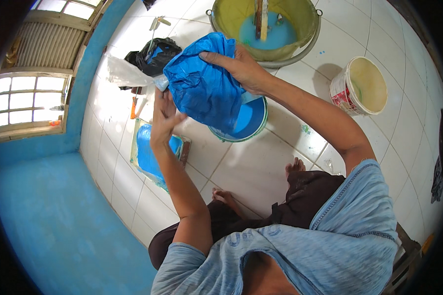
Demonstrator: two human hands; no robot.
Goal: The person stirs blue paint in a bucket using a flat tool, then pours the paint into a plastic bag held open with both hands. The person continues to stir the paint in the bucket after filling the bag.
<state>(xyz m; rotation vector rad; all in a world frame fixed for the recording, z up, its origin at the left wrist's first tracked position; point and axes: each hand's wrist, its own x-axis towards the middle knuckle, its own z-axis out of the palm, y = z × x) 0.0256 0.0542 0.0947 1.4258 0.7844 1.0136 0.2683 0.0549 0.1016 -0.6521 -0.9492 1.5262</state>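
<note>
A crumpled blue plastic bag (202, 88), wet-looking with paint, hangs in the middle of the view. My right hand (248, 71) grips its upper right side, thumb in front and the other fingers mostly hidden behind. Beside its left edge is my left hand (165, 118), thumb apart from the raised fingers; whether it touches the bag is hard to see. Partly covered by the bag, a small bucket of blue paint (251, 120) stands below. A paint tray (150, 152) coated in blue lies on the floor under my left forearm.
At the top, a large yellowish bucket (221, 29) holds blue liquid and a stick (264, 22). A white pail (366, 86) stands at right. Black plastic (155, 56), clear plastic (125, 71) and an orange-handled tool (134, 107) lie on the tiles. A blue wall (69, 211) borders the left.
</note>
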